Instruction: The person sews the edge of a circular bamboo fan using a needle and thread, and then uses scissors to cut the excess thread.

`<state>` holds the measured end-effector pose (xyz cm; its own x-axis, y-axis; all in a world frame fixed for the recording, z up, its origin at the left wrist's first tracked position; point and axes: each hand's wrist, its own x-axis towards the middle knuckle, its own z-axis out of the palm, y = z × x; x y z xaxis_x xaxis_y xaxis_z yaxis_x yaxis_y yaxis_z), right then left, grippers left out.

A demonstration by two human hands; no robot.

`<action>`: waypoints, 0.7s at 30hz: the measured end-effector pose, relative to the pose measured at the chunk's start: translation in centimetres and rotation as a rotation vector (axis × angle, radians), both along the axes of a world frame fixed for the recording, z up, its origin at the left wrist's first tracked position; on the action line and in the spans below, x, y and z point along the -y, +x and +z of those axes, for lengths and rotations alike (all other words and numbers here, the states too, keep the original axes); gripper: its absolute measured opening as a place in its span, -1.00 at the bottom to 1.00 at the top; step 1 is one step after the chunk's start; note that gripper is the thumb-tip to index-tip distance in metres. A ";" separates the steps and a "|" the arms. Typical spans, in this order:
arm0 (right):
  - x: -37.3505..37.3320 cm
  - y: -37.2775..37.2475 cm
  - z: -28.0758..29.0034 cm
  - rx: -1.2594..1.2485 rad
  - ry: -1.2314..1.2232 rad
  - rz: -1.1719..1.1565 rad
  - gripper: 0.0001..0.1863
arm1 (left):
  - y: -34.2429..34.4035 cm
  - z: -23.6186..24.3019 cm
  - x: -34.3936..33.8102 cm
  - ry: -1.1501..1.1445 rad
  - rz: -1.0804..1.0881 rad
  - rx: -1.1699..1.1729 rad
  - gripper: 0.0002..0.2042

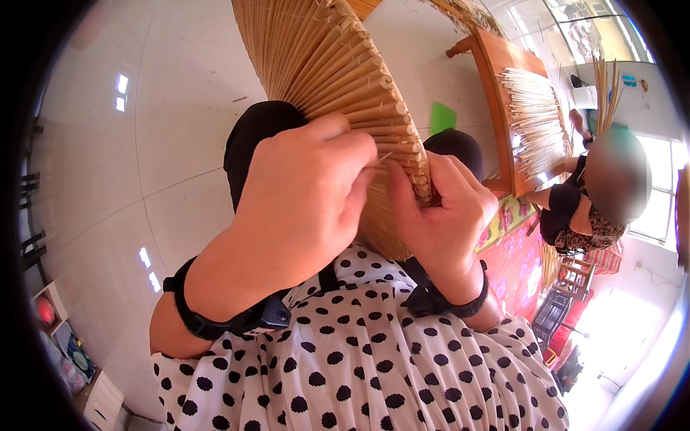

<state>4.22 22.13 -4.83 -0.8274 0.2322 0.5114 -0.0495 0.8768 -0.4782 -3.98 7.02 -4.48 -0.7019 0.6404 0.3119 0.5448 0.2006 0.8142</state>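
Nearest, a white garment with black dots (345,352) spreads along the lower edge, and a black wrist device (273,316) and a black wrist strap (440,298) circle the two wrists. The left hand (305,183) is bunched, fingers curled in against the straw piece (345,82); a thin pale strand (387,155) shows at its fingertips, though I cannot tell what exactly they grip. The right hand (447,221) grasps the piece's bound edge, thumb on the near side, other fingers partly hidden behind. This ribbed piece stands between the left knee (262,136) and the right knee (458,147), reaching past the top edge; it covers much of the floor ahead, while the left hand blocks part of its lower face. Beyond, a green sheet (443,117) lies on the pale tiled floor (183,93), just beside the right knee. Further right is a low wooden table (487,68) bearing loose stalks (530,122), with another person (575,205) close against its far side. A red floor covering (512,269), a black crate (551,314) and a small wooden rack (575,276) lie below them, and bright windows (658,183) close the view.
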 end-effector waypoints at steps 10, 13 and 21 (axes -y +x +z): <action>-2.6 -0.3 -0.2 0.084 0.006 -0.190 -0.74 | 0.6 0.1 2.0 0.053 0.042 0.014 -0.91; -2.4 -0.5 -0.1 0.065 -0.060 -0.174 -0.72 | 0.7 -0.3 0.9 0.087 0.071 -0.058 -0.88; -2.4 -0.3 -0.6 0.044 -0.084 -0.191 -0.79 | 0.5 -0.9 -1.3 0.029 0.151 -0.255 -0.82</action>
